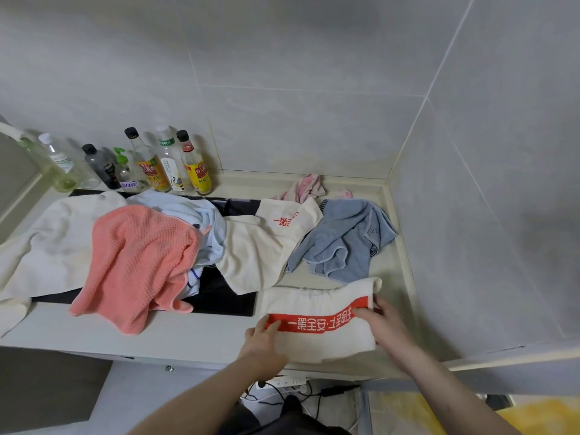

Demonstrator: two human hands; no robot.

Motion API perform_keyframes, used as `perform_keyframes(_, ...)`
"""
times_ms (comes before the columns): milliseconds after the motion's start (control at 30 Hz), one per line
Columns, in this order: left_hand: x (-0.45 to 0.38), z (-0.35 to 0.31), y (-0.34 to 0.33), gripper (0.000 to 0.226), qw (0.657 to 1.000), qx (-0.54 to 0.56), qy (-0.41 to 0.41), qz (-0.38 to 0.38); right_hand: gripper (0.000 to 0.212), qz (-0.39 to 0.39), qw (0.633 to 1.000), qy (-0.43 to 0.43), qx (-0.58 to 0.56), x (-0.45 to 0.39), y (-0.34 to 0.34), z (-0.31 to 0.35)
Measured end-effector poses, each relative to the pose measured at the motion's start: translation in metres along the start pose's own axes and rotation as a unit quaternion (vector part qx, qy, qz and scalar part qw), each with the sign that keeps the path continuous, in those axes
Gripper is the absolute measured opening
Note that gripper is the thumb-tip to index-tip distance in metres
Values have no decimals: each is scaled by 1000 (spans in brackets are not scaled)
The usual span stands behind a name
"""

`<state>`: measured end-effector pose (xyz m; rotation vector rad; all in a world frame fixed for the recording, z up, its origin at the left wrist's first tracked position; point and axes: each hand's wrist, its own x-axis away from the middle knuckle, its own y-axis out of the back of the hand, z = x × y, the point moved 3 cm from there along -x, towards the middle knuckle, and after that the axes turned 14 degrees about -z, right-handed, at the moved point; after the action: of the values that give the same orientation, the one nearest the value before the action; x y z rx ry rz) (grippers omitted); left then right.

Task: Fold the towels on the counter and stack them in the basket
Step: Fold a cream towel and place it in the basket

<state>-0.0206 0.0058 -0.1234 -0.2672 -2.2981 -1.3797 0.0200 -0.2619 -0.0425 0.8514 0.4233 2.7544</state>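
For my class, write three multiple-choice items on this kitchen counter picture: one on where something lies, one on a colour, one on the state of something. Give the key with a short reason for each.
1. Where do the bottles stand?
A. by the back wall, on the left
B. at the front edge
C. on the floor

2. What colour is the waffle-weave towel?
A. green
B. pink
C. black

3. How does the blue-grey towel lie?
A. neatly folded
B. rolled up
C. crumpled

Key: 1 A, they line the wall behind the towels. 2 B, its cloth is salmon pink. 3 C, it lies in loose creases beside the white towel with a red band.
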Motion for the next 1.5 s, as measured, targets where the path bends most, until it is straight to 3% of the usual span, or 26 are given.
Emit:
perform_keyframes(167, 1, 6, 1, 78, 1000, 7, -13, 8, 40, 81, 994, 46, 60, 12, -52, 16)
perform_keyframes(300, -1, 11, 5, 74, 996, 84, 11, -2, 42, 115, 981, 91, 128, 18, -95, 21)
perform_keyframes(500, 4, 33, 13, 46, 974, 200, 47, -92, 36, 139, 966, 108, 190, 12, -143, 8)
perform_keyframes(567, 5, 40, 16, 43, 970, 203, 65, -120, 46, 153, 967, 88, 183, 10, -153, 2)
perform_keyframes(633, 4, 47, 19, 47, 964, 209, 74, -147, 73, 176, 964, 68, 187, 6, -160, -9)
perform_keyframes(700, 5, 48, 24, 52, 964, 190, 56, -175, 75, 184, 957, 73, 211, 2, -161, -18)
perform_keyframes(833, 7, 34, 26, 61, 977, 106, -54, -179, 46, 91, 953, 132, 257, 0, -141, -33)
perform_keyframes(933, 8, 16, 16, 63, 992, 41, -100, -72, 47, 88, 929, 147, 327, 0, -124, -58)
perform_keyframes(1033, 8, 4, 6, 67, 996, -6, -84, 8, 50, 99, 914, 189, 345, 0, -115, -72)
perform_keyframes(1133, 7, 2, 4, 76, 997, -30, -72, -17, 56, 77, 920, 219, 317, -1, -108, -81)
perform_keyframes(1233, 8, 4, 4, 80, 995, -51, -75, 29, 57, 106, 900, 226, 357, -5, -102, -94)
perform_keyframes(1300, 6, 3, 9, 79, 995, -51, -77, 43, 51, 108, 910, 215, 338, -8, -99, -90)
perform_keyframes(1400, -1, 1, 19, 69, 997, -26, -72, 30, 41, 43, 947, 184, 261, -14, -93, -67)
perform_keyframes(1500, -8, -3, 34, 59, 994, -19, -90, -53, 48, -42, 961, 157, 225, -28, -87, -52)
